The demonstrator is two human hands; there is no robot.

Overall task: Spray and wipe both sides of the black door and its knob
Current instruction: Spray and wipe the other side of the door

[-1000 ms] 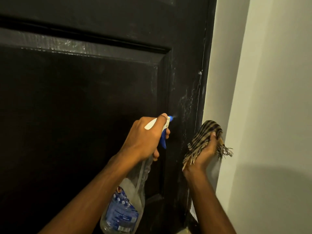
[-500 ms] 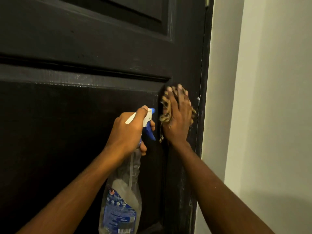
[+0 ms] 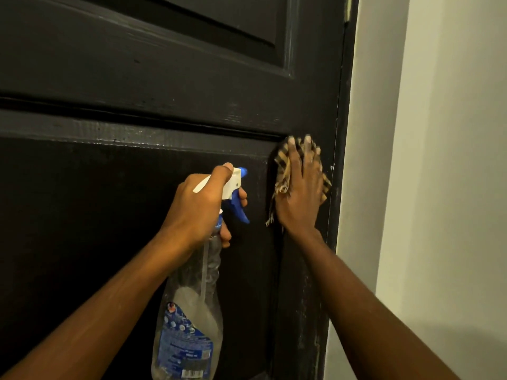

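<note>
Black door (image 3: 109, 201) fills left + centre of view, seen close up. Raised horiz. rail across the middle, recessed panels above and below it; faint pale streaks along the lower panel's top lip.

L hand (image 3: 200, 207): in front of lower panel, fingers curled round the neck of the spray bottle (image 3: 189, 311), thumb on top of the white head. One fingertip shows just beside the blue trigger (image 3: 238, 212); cannot tell if it's squeezed. Blue nozzle (image 3: 242, 171) points at the door, close to it. Bottle body is clear plastic and hangs down below the fist, slightly tilted; blue label (image 3: 183, 349) low on it, some liquid in the lower part.

R hand (image 3: 300, 196): just right of the bottle head, apart from it. Palm flat, fingers straight + spread, pressing a checked tan/dark cloth (image 3: 282, 171) against the door's right vertical strip, at the level of the lower panel's top corner. Cloth pokes out either side of the hand; frayed fringe hangs at its left.

Below the R forearm: whitish scuffs (image 3: 304, 311) on the strip.

Far right: door's edge, then a plain pale wall (image 3: 439, 187).
</note>
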